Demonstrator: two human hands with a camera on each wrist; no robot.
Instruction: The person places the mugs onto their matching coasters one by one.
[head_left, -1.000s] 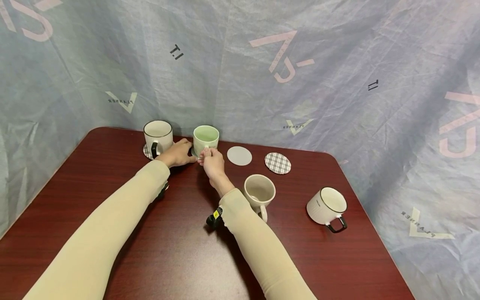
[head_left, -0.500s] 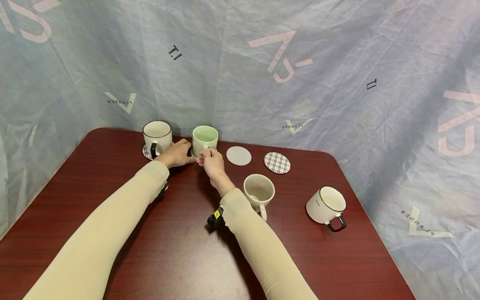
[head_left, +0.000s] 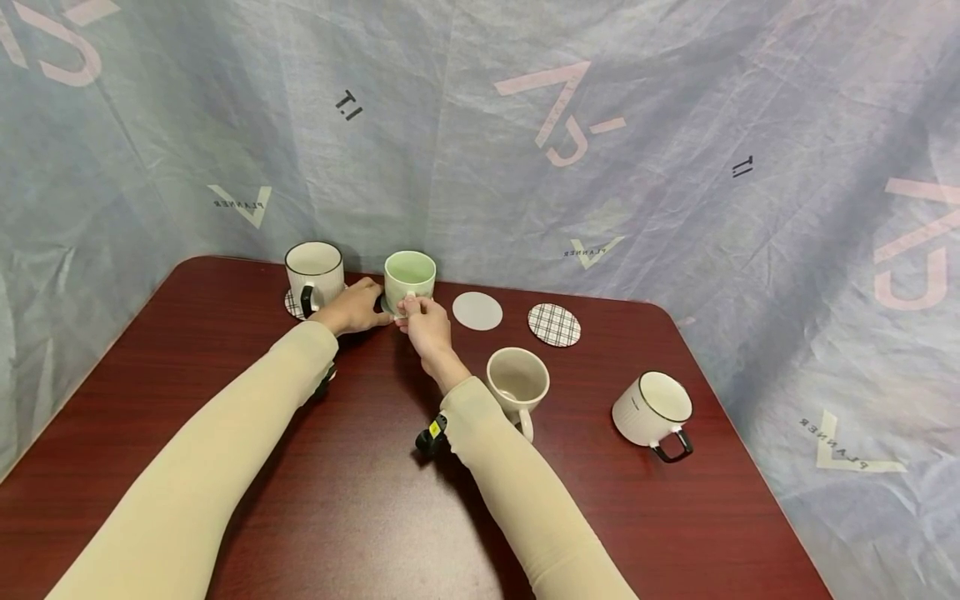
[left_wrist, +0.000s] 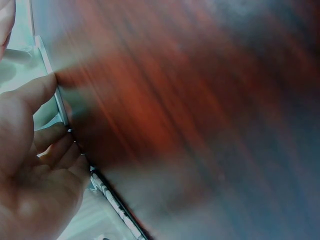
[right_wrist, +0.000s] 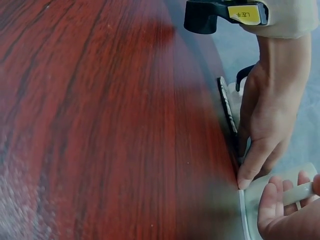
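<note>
At the back of the table, a light green mug stands upright on a thin round coaster. My right hand holds the mug's handle between thumb and fingers. On the mug's left side, my left hand has its thumb and fingers curled at the coaster's edge, thumb toward me. The left wrist view shows that thumb right on the coaster's rim, close to the table surface. Most of this coaster is hidden under the mug and hands.
A white mug with a black handle stands on a checked coaster just left. Right of the green mug lie a plain grey coaster and a checked coaster. A beige mug and another white mug stand nearer.
Almost nothing differs. Both hands stay at the green mug and its coaster, and the whole view has shifted very slightly.
</note>
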